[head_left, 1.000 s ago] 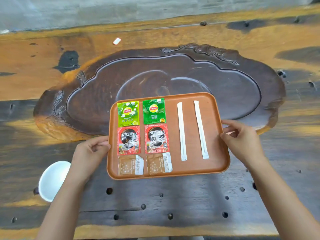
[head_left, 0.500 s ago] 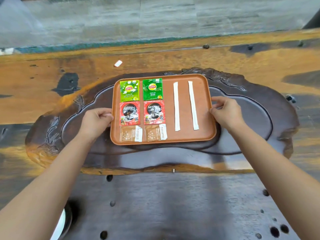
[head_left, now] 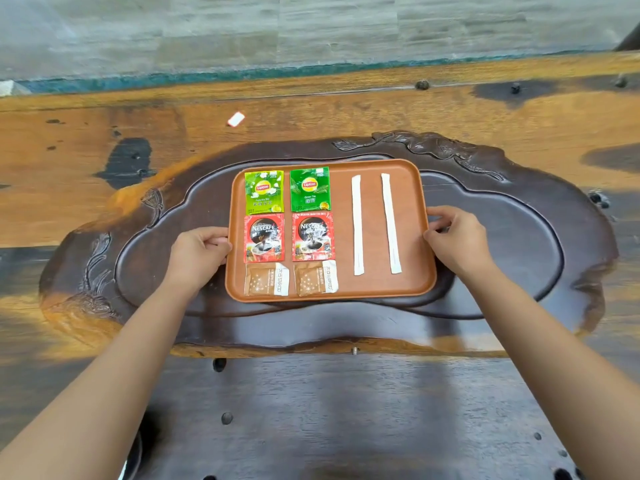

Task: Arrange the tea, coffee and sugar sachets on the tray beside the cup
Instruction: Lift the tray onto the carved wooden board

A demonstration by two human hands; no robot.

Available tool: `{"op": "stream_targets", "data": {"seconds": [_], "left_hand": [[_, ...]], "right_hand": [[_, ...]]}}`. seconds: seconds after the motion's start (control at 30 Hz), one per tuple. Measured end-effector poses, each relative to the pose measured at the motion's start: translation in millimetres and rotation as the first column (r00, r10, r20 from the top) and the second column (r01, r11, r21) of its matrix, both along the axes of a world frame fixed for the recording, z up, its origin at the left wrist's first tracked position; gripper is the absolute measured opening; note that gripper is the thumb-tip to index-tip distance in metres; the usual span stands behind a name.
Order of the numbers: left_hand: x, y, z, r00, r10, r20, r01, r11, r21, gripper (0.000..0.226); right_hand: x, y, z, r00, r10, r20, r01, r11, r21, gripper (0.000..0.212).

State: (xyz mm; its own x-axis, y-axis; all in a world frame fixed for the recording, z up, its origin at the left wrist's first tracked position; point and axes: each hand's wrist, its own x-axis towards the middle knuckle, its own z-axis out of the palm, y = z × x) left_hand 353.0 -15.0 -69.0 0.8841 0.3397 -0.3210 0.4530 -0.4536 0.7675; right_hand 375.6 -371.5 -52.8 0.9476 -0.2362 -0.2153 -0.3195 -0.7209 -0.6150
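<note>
An orange-brown tray (head_left: 375,287) rests in the hollow of a dark carved wooden tea board (head_left: 519,237). On its left half lie two green Lipton tea sachets (head_left: 264,192) (head_left: 310,189), two red Nescafe coffee sachets (head_left: 264,238) (head_left: 312,236) and two brown sugar sachets (head_left: 266,279) (head_left: 316,278), in two columns. Two long white stick sachets (head_left: 357,225) (head_left: 390,223) lie on the right half. My left hand (head_left: 199,254) grips the tray's left rim and my right hand (head_left: 457,239) grips its right rim. The cup is out of sight.
The tea board sits on a large orange and dark wooden table (head_left: 346,109) with small round holes near me. A small white scrap (head_left: 236,119) lies on the table beyond the board. A grey wall runs behind the table.
Both hands have carried the tray away from me, from the table's near part into the hollow of the tea board. The white cup at the lower left has dropped out of view.
</note>
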Motion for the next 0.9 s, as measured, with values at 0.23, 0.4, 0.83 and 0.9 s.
{"op": "stream_targets", "data": {"seconds": [0.23, 0.4, 0.83, 0.9], "left_hand": [[-10.9, 2.8, 0.6, 0.999, 0.015, -0.04, -0.016, 1.0, -0.013, 0.038], [-11.3, 1.1, 2.5, 0.999, 0.007, -0.034, -0.009, 0.999, -0.037, 0.027], [-40.1, 7.4, 18.4, 0.997, 0.069, -0.039, -0.071, 0.996, -0.048, 0.018], [-67.8, 1.8, 25.8, 0.999, 0.044, -0.028, -0.045, 0.999, -0.026, 0.021]], "right_hand": [[-8.5, 1.7, -1.2, 1.0, -0.008, 0.018, 0.008, 1.0, -0.028, 0.038], [-10.2, 3.5, -2.1, 1.0, -0.014, 0.004, 0.014, 0.999, -0.04, 0.039], [-46.9, 25.1, 11.6, 0.997, -0.022, 0.075, 0.036, 0.981, -0.188, 0.033], [-72.9, 46.5, 16.5, 0.995, 0.041, 0.094, -0.022, 0.981, -0.192, 0.028]]}}
